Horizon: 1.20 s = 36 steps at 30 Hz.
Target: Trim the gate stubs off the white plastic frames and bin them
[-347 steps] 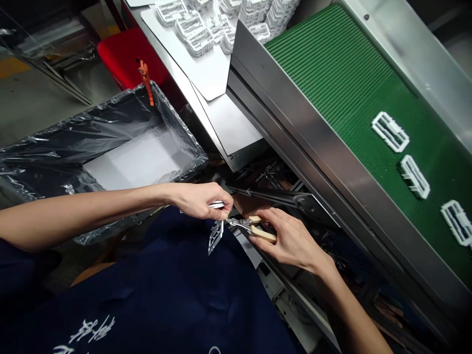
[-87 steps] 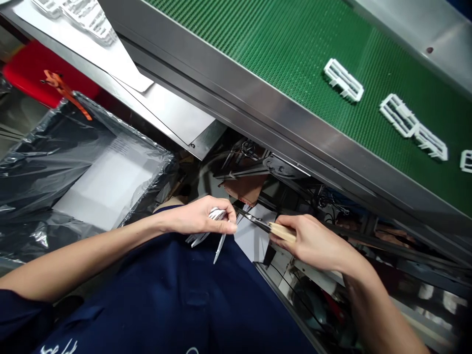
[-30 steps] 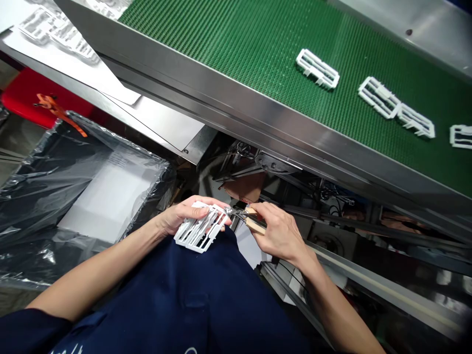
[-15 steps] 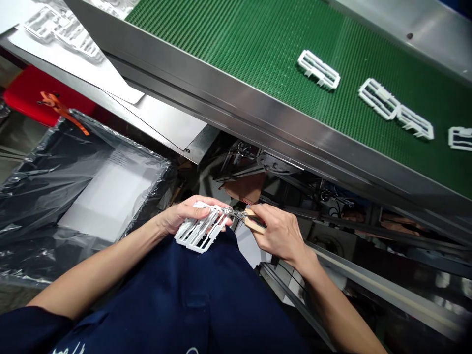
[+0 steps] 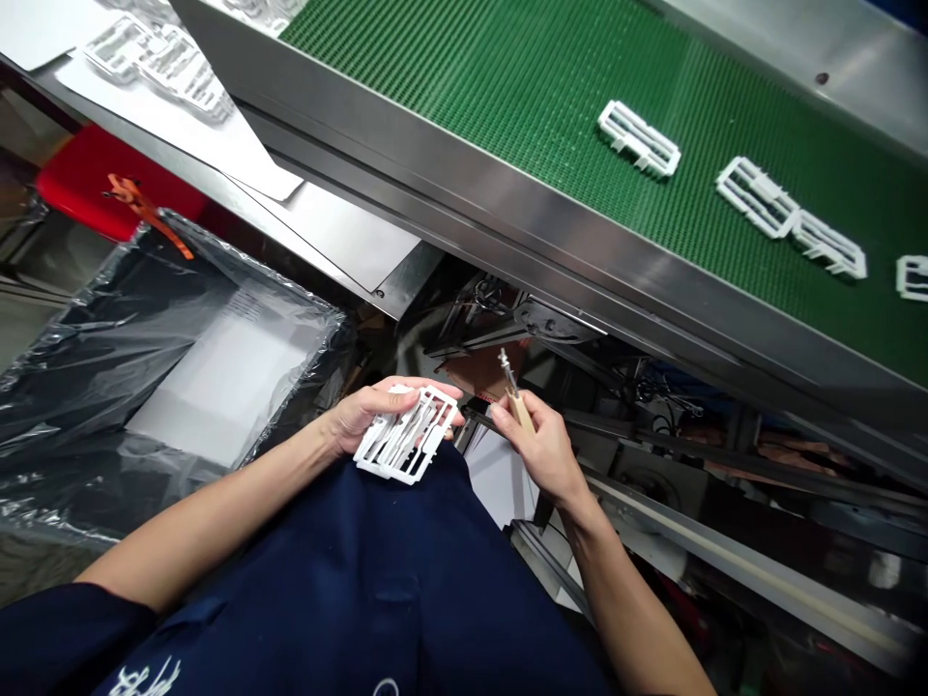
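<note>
Low in front of my body, my left hand (image 5: 369,411) holds white plastic frames (image 5: 407,440), overlapping one another, with the thumb on top and the fingers beneath. To the right of them, my right hand (image 5: 540,445) is closed round the pale handles of small metal-tipped pliers (image 5: 516,391). The tool's tip points up and stands apart from the frames. Further white frames (image 5: 639,138) lie on the green conveyor belt (image 5: 464,106), two of them touching end to end (image 5: 758,197).
The conveyor's metal side (image 5: 464,184) runs diagonally above my hands. At left are a plastic-lined box (image 5: 94,387) with white sheets, a red surface (image 5: 108,184), an orange tool (image 5: 149,213) and a table with white paper (image 5: 174,126) and a pile of frames (image 5: 156,63).
My right hand has drawn the pliers back from the frames and turned their tip upward. The frames in my left hand now lie flatter. The whole view has shifted slightly.
</note>
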Each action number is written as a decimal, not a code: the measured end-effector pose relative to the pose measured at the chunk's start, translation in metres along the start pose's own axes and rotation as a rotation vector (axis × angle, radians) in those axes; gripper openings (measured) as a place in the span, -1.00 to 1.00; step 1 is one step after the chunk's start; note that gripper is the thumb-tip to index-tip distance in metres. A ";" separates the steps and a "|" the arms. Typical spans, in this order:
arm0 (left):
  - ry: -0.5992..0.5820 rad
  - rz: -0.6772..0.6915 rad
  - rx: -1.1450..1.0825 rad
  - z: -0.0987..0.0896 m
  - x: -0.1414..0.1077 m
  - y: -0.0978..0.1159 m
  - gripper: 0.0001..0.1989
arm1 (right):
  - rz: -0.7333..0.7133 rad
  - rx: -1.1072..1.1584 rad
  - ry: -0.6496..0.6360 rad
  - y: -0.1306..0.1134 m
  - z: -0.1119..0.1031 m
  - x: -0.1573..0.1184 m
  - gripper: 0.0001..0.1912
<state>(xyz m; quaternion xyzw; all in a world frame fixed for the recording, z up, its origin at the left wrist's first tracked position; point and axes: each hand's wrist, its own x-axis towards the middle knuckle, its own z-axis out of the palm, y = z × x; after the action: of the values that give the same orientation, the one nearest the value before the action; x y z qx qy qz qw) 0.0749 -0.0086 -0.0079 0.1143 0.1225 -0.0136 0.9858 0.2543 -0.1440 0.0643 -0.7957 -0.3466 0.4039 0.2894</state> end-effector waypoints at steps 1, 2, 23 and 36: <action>0.012 0.007 -0.010 -0.001 0.000 -0.001 -0.54 | 0.023 0.066 0.002 0.001 0.002 0.000 -0.70; 0.028 0.019 -0.017 -0.001 0.001 -0.001 -0.54 | 0.041 0.123 0.006 0.002 0.005 -0.001 -0.70; 0.399 0.350 0.041 -0.005 0.016 -0.007 -0.70 | 0.059 0.584 -0.093 -0.011 0.048 0.004 -0.74; 0.376 0.310 -0.023 -0.001 0.021 -0.015 -0.64 | 0.172 0.753 -0.154 0.007 0.081 0.006 -0.75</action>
<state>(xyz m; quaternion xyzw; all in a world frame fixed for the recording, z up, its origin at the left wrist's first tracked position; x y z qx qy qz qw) 0.0936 -0.0232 -0.0177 0.1212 0.2847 0.1610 0.9372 0.1910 -0.1293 0.0154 -0.6272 -0.1271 0.5841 0.4993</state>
